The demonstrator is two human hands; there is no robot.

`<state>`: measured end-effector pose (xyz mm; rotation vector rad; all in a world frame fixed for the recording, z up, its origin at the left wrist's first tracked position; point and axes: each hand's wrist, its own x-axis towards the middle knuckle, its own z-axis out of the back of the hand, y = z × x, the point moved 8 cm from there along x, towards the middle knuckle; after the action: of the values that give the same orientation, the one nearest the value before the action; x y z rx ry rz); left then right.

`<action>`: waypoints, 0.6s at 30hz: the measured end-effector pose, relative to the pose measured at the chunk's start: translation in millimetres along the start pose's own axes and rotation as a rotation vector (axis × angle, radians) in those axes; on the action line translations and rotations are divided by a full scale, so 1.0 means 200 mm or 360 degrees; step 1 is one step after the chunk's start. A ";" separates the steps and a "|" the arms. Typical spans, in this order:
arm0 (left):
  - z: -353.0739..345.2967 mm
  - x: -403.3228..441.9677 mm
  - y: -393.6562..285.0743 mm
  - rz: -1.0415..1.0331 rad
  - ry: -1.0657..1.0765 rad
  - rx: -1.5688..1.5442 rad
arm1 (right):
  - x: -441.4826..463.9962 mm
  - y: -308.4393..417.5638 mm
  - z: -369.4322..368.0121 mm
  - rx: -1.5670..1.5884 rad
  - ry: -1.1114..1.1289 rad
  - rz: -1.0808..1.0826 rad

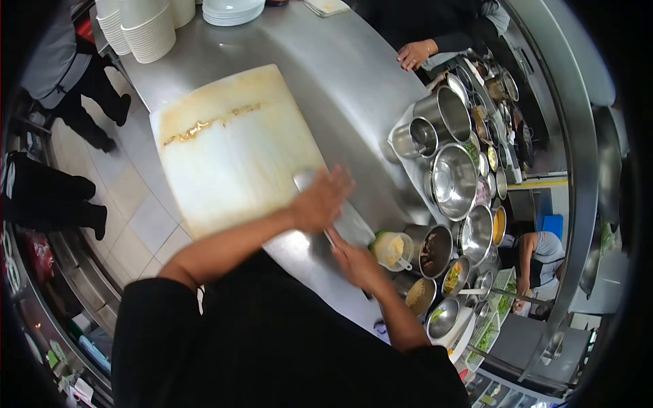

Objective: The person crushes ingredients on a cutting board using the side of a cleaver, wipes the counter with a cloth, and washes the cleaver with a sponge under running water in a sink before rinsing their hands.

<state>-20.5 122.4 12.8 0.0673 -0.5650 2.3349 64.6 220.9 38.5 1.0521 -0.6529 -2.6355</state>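
Note:
My right hand [360, 265] grips the near end of a knife [304, 179], whose broad pale blade shows beside my other hand. Fingers outstretched and slightly blurred, my left hand [323, 200] is over the blade and hides most of it; whether it touches the blade I cannot tell. Both hands are at the right edge of a large white cutting board [231, 177]. Across the board's far part runs a streak of wet brown residue [197, 130].
Metal pots and bowls [454, 180] crowd the counter's right side, with a tub of pale yellow food [391, 250] nearest my right hand. Stacked white containers [148, 34] and plates [232, 10] stand at the back. Other people are left, right and across; one person's hand [416, 54] is at the far edge.

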 end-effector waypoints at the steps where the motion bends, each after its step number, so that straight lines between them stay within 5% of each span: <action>1: -0.03 -0.02 -0.09 -0.0038 0.0006 -0.0046 | -0.09 -0.02 -0.02 0.0012 -0.0033 0.0060; 4: -0.04 -0.04 -0.16 -0.0048 -0.0108 -0.0287 | -0.15 -0.01 0.02 0.0043 -0.0076 0.0129; 6: 0.01 0.01 0.04 -0.0019 -0.0079 -0.0100 | 0.00 0.02 0.06 0.0086 -0.0026 0.0067; 8: 0.09 0.09 0.37 0.0119 0.0075 0.0111 | 0.35 0.14 0.18 0.0039 -0.0167 0.0362; 10: 0.14 0.13 0.75 0.0139 0.0010 0.0341 | 0.67 0.33 0.28 -0.0061 -0.0039 0.0153; 13: 0.28 0.12 0.93 0.0212 -0.0124 0.0184 | 0.75 0.54 0.37 0.0056 0.0040 0.0176; 14: 0.24 0.10 0.87 0.0204 -0.0108 0.0186 | 0.67 0.51 0.35 0.0098 0.0109 0.0051; 15: 0.15 0.09 0.73 0.0170 -0.0035 0.0218 | 0.65 0.36 0.26 0.0068 -0.0061 0.0355; 18: 0.10 -0.02 0.25 0.0152 0.0169 0.0109 | 0.28 0.17 0.11 -0.0018 -0.0102 0.0496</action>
<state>-53.1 78.8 11.2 -0.0526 -0.4443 2.4338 9.9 176.8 36.2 0.7918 -0.7474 -2.4064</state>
